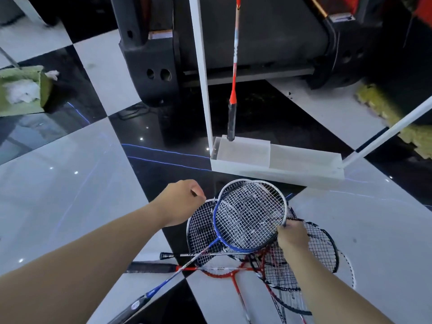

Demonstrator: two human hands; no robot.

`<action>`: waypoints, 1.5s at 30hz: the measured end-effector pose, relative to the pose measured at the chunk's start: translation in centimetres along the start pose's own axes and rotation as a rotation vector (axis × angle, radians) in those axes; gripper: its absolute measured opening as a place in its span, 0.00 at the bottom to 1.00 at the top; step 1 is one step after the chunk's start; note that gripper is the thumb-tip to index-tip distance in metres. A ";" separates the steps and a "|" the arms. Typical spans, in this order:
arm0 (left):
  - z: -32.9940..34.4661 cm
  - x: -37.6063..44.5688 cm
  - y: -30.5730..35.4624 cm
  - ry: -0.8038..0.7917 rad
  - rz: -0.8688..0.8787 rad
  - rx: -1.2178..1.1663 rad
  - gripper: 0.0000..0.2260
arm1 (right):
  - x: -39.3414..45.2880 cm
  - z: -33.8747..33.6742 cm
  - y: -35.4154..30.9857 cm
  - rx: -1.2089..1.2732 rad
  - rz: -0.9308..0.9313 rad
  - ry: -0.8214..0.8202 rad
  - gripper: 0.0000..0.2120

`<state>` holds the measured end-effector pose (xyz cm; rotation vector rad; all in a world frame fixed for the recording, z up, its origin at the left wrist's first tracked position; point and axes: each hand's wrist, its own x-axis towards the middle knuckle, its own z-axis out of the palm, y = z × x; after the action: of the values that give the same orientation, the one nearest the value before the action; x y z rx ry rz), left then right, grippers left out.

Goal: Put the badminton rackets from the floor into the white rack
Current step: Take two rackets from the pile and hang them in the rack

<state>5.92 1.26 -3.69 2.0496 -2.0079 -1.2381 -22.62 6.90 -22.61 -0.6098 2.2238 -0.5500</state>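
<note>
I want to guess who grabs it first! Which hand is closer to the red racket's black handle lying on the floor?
Left. The left hand hangs above and just right of the black handle. The right hand is farther right, pinching the blue racket rim.

We have one view only, from a wide-angle camera worn on the head, looking forward and steeply down over both forearms. Our left hand [180,202] and right hand [292,237] sit close below the lens, over the pile of rackets [257,230] at lower centre. Farther ahead we see the white rack [275,169] on the checkered floor [70,164], its post bowed by the lens.
</note>
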 end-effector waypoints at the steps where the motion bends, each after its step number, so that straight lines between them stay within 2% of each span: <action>1: 0.0 0.0 -0.1 -0.001 -0.009 0.003 0.05 | 0.1 -0.1 0.1 -0.002 0.009 -0.010 0.06; 4: 0.0 -0.1 0.2 0.008 -0.018 0.006 0.05 | 0.2 -0.2 -0.1 0.054 0.038 -0.017 0.07; 7: 0.1 -0.5 0.3 0.022 -0.018 -0.001 0.06 | -0.3 0.0 -0.8 0.107 0.028 -0.023 0.13; 11: 0.1 -1.0 0.2 0.023 -0.006 0.020 0.05 | -0.6 0.2 -1.1 0.074 0.022 -0.026 0.07; 14: -0.1 -1.2 0.1 0.037 -0.013 0.008 0.06 | -1.0 -0.2 -0.9 0.088 0.046 -0.051 0.10; 21: 0.0 -0.4 -0.3 0.050 -0.020 0.030 0.05 | -2.2 -2.8 -1.8 0.350 0.104 -0.094 0.11; 24: 0.2 -0.3 0.0 0.032 -0.004 0.056 0.11 | -3.5 -4.5 -2.3 0.449 0.011 -0.126 0.10; 27: -0.1 -0.8 1.0 -0.005 0.031 0.071 0.20 | -5.3 -6.9 -3.3 0.505 -0.110 -0.125 0.12; 33: -2.3 -3.7 5.6 0.116 0.256 -0.195 0.30 | -9.8 -12.5 -6.1 0.648 -0.342 -0.192 0.12; 36: -3.9 -5.5 8.5 0.235 0.345 -0.239 0.26 | -12.0 -15.7 -8.2 0.641 -0.479 -0.180 0.13; 40: -6.3 -8.5 11.5 0.428 0.394 -0.159 0.26 | -15.7 -19.8 -10.8 0.606 -0.675 -0.158 0.15; 45: -10.0 -13.0 14.9 0.392 0.611 -0.255 0.10 | -20.2 -23.7 -13.4 0.530 -0.917 -0.131 0.12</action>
<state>0.58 4.73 17.59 1.2846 -1.9351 -0.8351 -24.92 12.54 10.73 -1.3084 1.4708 -1.4395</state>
